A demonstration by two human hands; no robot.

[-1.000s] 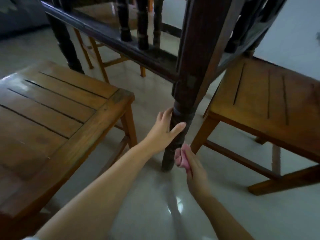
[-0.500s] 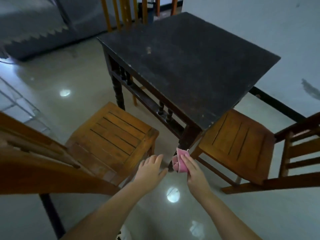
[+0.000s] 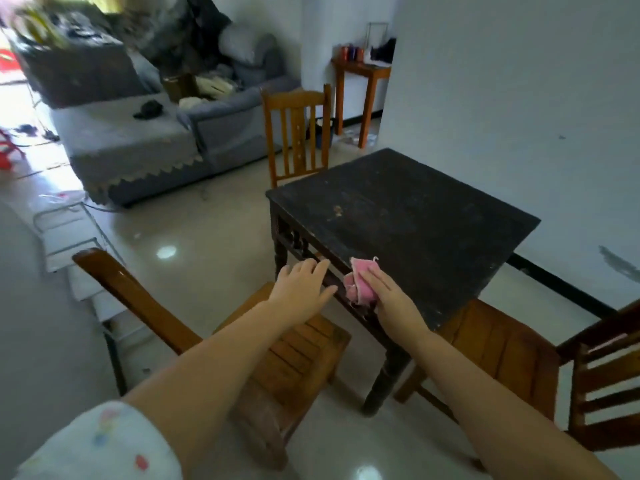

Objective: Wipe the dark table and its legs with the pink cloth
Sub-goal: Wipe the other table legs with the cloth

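Note:
The dark square table [image 3: 408,216] stands at centre right, its top worn and speckled. Its near leg [image 3: 386,382] reaches the floor between two chairs. The pink cloth [image 3: 360,282] lies bunched on the near left edge of the tabletop. My right hand [image 3: 389,299] presses flat on the cloth. My left hand [image 3: 301,284] hovers with fingers spread just left of the table's edge, above the chair seat, holding nothing.
A wooden chair [image 3: 291,362] sits under my left arm, another chair [image 3: 519,351] at the table's right corner, a third [image 3: 298,133] behind the table. A grey sofa [image 3: 145,140] is at the back left, a small side table [image 3: 360,91] by the white wall.
The view rose from floor level to above the table. My right hand carried the cloth from the lower leg up onto the tabletop edge; my left hand let go of the leg.

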